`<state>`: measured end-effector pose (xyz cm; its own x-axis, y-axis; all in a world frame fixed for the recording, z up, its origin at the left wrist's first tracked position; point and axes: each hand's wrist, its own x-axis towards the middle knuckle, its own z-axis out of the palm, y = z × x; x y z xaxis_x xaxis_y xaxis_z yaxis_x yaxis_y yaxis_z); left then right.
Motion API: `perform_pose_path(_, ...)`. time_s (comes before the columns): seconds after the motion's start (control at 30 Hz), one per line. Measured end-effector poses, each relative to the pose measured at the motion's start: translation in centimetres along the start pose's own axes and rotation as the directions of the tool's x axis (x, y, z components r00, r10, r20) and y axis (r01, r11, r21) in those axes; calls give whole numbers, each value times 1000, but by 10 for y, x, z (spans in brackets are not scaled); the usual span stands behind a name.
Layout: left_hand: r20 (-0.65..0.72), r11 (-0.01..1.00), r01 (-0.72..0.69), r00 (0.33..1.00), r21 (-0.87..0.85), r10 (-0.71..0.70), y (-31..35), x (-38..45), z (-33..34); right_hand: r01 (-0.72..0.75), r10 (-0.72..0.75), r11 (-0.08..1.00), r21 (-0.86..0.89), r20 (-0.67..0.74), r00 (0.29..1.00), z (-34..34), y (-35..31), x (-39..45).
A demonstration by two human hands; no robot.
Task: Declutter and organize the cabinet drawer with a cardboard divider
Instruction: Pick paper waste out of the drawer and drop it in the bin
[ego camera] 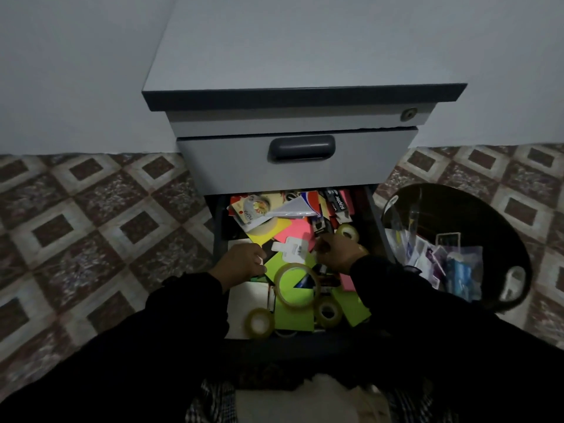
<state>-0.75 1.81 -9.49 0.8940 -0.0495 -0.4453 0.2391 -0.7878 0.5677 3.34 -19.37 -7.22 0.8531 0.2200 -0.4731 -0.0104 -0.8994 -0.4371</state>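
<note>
The open drawer (219,227) is full of loose tape rolls (297,285) and coloured paper; no divider shows. Some rubbish lies in the bin (500,227). Both hands, left (244,261) and right (337,253), curl among items mid-drawer; their grips cannot be told.

text: "stapler" | on: black box (339,203) | place: back right of drawer (376,215)

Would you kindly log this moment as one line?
stage: sorting | left hand: in drawer | right hand: in drawer | bin: beside, holds discards
</note>
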Motion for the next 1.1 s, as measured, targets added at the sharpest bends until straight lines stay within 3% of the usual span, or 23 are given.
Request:
perform_pose_path(0.3,-83,989,-70,995,-129,60,-7,9,8,55,-51,997,55,-66,996,21,-4,19)
perform_pose_path(0.6,-92,989,-74,994,-127,63,-5,11,8,113,-120,987,-111,-62,991,33,-13,27)
perform_pose_path(0.83,-190,989,-117,977,-90,98,1,9,3,-44,49,997,66,-70,996,27,-11,39)
perform_pose_path(0.9,-244,991,-130,963,-33,118,4,9,1,-63,71,992,106,-72,995,22,-8,38)
perform_pose_path(1.03,-408,951,-143,878,275,250,9,10,0,-94,112,979,182,-89,990,12,5,33)
perform_pose_path(1.1,-422,918,-149,853,368,308,9,11,0,-96,123,957,275,-82,989,5,14,30)
